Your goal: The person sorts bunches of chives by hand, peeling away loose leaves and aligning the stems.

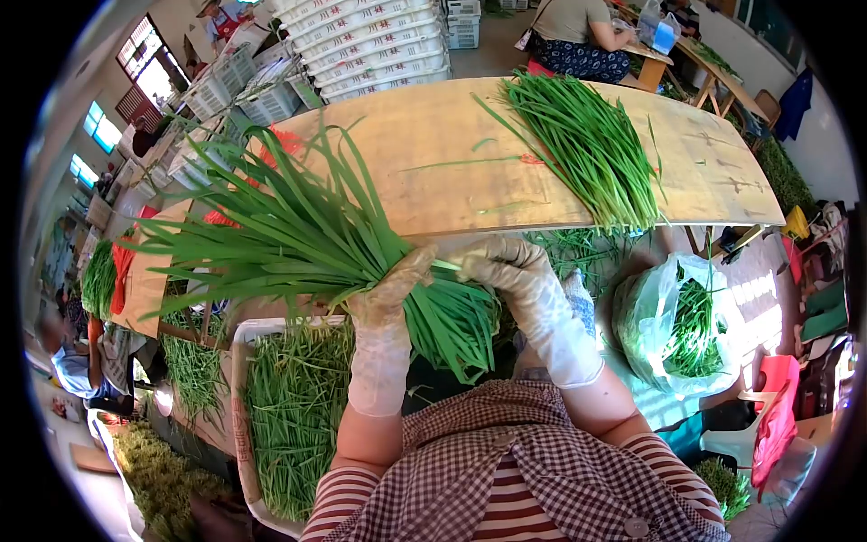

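Observation:
My left hand [394,287], in a pale, stained glove, is closed around a large bunch of garlic chives [307,230]. The long green leaves fan out to the left over the table's near edge, and the other end of the bunch hangs below my hands. My right hand [513,264], gloved too, pinches at the right side of the bunch, where a pale chive stalk [442,266] runs to its fingertips. Beyond it on the wooden table [442,194] lies another pile of garlic chives [587,149].
Red ties [275,144] lie on the table behind the bunch. A white crate [239,397] of loose greens stands at my lower left, and a clear plastic bag [632,312] of greens on the right. Stacked white crates [370,45] rise behind the table. A seated person [578,41] works farther back.

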`<action>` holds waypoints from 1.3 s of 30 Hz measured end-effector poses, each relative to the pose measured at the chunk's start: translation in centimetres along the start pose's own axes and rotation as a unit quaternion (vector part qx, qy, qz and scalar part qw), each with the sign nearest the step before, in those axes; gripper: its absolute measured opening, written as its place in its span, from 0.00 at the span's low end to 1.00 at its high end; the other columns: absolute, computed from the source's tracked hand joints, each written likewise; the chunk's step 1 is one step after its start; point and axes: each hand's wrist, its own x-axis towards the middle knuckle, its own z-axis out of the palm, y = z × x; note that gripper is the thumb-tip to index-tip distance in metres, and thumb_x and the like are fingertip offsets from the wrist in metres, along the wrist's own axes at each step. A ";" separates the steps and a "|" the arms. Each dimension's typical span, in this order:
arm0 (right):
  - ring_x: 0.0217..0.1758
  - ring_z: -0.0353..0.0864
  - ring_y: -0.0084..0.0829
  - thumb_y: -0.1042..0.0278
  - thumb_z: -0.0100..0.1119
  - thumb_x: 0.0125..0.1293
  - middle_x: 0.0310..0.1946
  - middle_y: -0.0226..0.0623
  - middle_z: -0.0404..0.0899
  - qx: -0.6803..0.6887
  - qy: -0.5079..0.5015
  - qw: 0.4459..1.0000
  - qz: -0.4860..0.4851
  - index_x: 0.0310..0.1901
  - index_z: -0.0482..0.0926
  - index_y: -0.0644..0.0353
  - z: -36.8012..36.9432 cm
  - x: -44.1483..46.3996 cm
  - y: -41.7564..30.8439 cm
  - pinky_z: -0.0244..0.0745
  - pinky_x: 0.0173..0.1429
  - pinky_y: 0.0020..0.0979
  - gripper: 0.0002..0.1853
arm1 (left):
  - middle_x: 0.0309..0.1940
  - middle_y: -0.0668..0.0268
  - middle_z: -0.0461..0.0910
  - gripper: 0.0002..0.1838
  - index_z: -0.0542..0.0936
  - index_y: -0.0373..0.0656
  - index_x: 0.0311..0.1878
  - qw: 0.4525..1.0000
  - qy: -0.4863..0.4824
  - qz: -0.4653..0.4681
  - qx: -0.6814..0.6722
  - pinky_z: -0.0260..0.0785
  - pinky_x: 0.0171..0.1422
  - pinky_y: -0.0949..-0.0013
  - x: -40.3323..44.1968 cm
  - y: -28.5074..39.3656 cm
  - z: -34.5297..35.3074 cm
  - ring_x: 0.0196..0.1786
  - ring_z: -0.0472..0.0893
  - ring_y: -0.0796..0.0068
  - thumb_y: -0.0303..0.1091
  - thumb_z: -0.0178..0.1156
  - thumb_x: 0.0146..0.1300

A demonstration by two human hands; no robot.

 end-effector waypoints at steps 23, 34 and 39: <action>0.27 0.84 0.27 0.58 0.64 0.62 0.23 0.35 0.84 -0.364 0.295 0.867 -0.171 0.43 0.85 0.54 -9.1 5.1 -7.9 0.77 0.34 0.27 0.12 | 0.32 0.63 0.79 0.20 0.80 0.35 0.51 0.994 0.100 -0.023 0.050 0.75 0.38 0.72 2.0 1.6 -1.1 0.35 0.77 0.76 0.42 0.58 0.66; 0.34 0.85 0.32 0.60 0.66 0.61 0.33 0.39 0.86 -0.439 0.227 0.864 -0.096 0.44 0.85 0.58 -12.0 1.4 -4.4 0.78 0.43 0.30 0.14 | 0.26 0.76 0.71 0.09 0.77 0.52 0.42 0.958 0.093 0.056 -0.267 0.72 0.49 0.60 2.5 5.4 -8.1 0.35 0.75 0.75 0.44 0.53 0.68; 0.35 0.85 0.30 0.67 0.69 0.56 0.35 0.33 0.86 -0.369 0.087 0.874 -0.304 0.42 0.86 0.56 -5.1 -1.5 -0.7 0.79 0.43 0.29 0.11 | 0.27 0.79 0.71 0.08 0.75 0.53 0.44 0.956 0.159 0.097 -0.228 0.72 0.52 0.64 2.0 3.7 -6.5 0.40 0.74 0.78 0.42 0.54 0.68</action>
